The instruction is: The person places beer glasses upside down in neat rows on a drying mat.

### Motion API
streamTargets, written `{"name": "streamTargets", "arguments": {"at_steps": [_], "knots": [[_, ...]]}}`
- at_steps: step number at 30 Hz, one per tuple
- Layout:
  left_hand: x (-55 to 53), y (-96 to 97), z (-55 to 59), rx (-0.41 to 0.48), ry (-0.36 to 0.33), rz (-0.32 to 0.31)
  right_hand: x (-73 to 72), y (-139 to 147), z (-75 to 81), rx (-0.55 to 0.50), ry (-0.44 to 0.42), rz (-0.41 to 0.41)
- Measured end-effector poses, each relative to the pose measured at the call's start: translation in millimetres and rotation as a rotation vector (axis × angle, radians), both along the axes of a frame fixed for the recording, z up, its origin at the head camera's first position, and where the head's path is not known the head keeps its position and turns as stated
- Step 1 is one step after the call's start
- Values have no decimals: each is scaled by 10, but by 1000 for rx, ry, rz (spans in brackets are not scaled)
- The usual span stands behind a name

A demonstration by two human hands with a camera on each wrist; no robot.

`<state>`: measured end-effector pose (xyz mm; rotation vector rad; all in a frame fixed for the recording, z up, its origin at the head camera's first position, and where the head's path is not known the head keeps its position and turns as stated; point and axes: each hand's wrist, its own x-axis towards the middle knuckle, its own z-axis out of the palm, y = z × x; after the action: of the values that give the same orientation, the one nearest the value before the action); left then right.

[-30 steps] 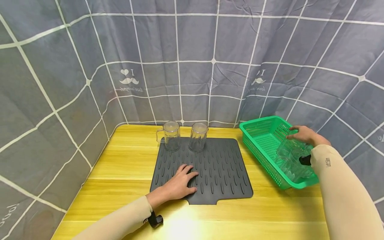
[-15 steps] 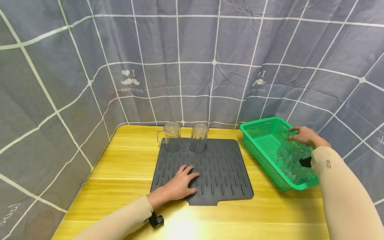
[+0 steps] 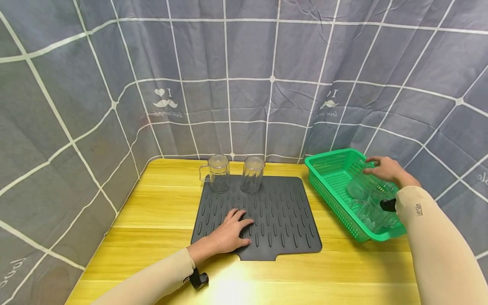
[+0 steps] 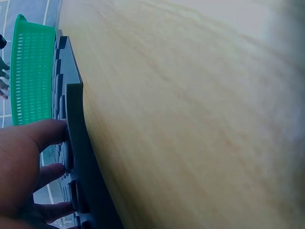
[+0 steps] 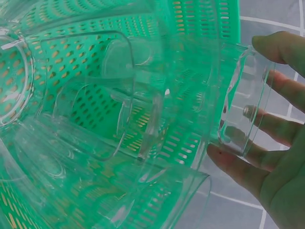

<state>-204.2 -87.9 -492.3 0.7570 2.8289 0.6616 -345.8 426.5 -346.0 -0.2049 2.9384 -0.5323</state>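
Observation:
My left hand [image 3: 228, 235] rests with spread fingers on a dark grey ridged drying mat [image 3: 286, 212]; in the left wrist view its fingertips touch the mat near the edge. My right hand [image 3: 386, 169] is over the far right part of a green plastic basket [image 3: 331, 199]. Its thumb and fingers grip a clear glass mug [image 5: 244, 102] around the base end, seen in the right wrist view. Other clear glass mugs [image 3: 375, 212] lie in the basket beneath and beside it, overlapping one another. Two more, a handled glass mug [image 3: 219, 178] and a glass mug [image 3: 252, 177], stand at the mat's back left.
The mat and basket sit on a yellow wood-grain table [image 3: 160, 203]. A grey curtain [image 3: 248, 101] with white grid lines hangs behind and along both sides. A small black device [image 3: 198, 279] is strapped at the left wrist.
My right hand's fingers have closed in a little, and the glass mug under them has shifted left and tilted in the basket. The left hand stays on the mat.

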Motion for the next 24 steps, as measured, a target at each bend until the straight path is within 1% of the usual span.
{"name": "streamTargets", "arguments": {"at_steps": [9,16,24], "knots": [[-5,13,9,-14,-4,8,-7,-59,77,-84,27,-19],[-19,26,6,-22,-6,13,11,-128,160,-101,60,-3],[-18,37,20,-18,-24,15,59,-202,203,-144,75,0]]}}
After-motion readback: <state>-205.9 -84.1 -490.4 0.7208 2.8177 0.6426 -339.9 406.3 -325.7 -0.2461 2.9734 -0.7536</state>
